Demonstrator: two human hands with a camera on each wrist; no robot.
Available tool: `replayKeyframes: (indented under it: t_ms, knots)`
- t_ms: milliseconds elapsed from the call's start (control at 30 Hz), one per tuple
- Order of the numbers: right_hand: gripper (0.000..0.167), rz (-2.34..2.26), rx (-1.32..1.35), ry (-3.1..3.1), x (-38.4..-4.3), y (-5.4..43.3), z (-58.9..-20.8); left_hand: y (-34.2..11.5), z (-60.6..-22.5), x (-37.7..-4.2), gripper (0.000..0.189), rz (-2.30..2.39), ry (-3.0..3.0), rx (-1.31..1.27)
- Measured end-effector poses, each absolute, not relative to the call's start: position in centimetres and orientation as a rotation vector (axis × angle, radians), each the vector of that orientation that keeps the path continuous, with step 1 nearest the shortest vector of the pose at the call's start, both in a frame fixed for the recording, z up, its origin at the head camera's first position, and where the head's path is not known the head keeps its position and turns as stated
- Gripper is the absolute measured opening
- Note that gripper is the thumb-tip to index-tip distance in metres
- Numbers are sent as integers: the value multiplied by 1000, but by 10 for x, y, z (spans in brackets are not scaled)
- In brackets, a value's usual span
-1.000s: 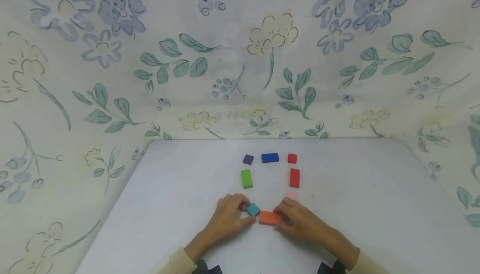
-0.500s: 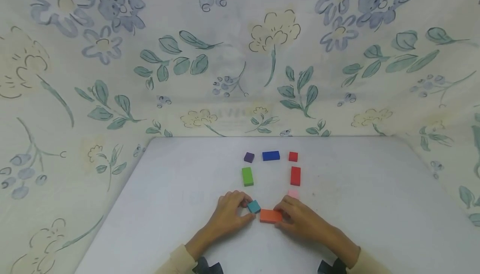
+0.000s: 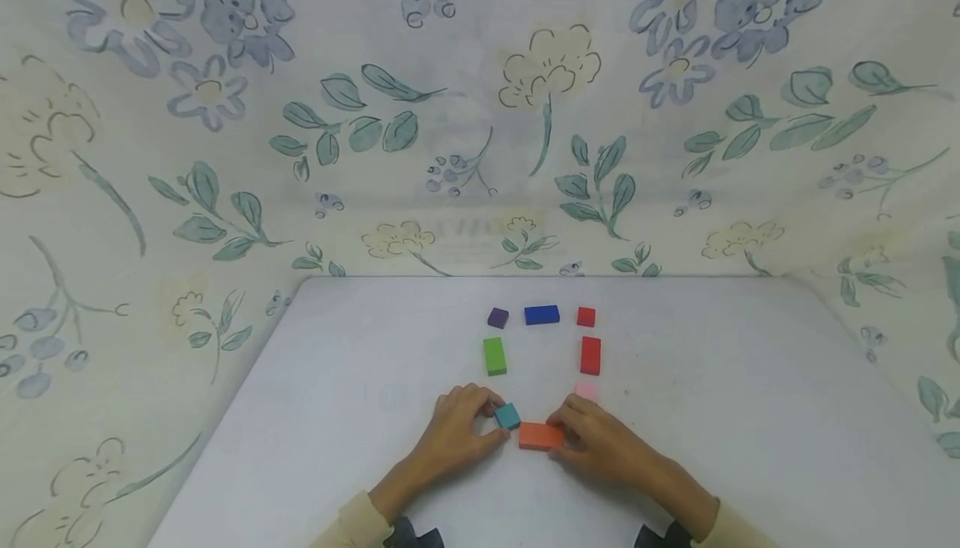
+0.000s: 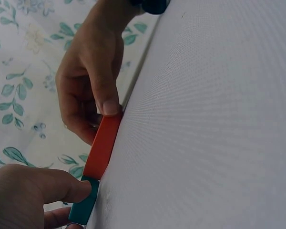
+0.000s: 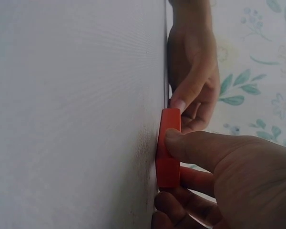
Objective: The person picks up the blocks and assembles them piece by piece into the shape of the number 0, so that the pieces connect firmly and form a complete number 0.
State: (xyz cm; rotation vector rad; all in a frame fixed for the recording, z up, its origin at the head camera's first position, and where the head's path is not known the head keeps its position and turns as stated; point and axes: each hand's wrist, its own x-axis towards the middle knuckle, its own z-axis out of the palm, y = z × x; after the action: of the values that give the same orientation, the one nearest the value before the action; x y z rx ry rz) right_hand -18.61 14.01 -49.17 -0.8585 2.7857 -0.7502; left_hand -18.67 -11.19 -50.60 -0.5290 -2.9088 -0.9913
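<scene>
A teal cube (image 3: 507, 416) is pinched between the thumb and fingers of my left hand (image 3: 459, 431) on the white table. Just right of it lies an orange rectangular block (image 3: 538, 436), its right end gripped by the thumb and fingers of my right hand (image 3: 603, 439). In the left wrist view the teal block (image 4: 83, 202) and the orange block (image 4: 103, 148) stand end to end, close together or touching. The right wrist view has my thumb on the long face of the orange block (image 5: 169, 167), which hides the teal one. A pink block (image 3: 587, 390) is partly covered by my right hand.
Beyond the hands on the white table (image 3: 360, 364) lie a green block (image 3: 495, 356), a purple cube (image 3: 498, 317), a blue block (image 3: 542, 314), a red cube (image 3: 586, 316) and a red block (image 3: 591, 355). A floral cloth (image 3: 450, 114) rises behind the table.
The teal cube has turned slightly in my left hand. My right hand and the orange block stay in place; the head view shifts a little.
</scene>
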Motion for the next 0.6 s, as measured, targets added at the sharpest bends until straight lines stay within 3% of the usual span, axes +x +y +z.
replayKeyframes:
  t_ms: [600]
  knots:
    - [33, -749, -898, 2800, -183, 143, -494, -108, -507, -182, 29, -979, -2912, -515]
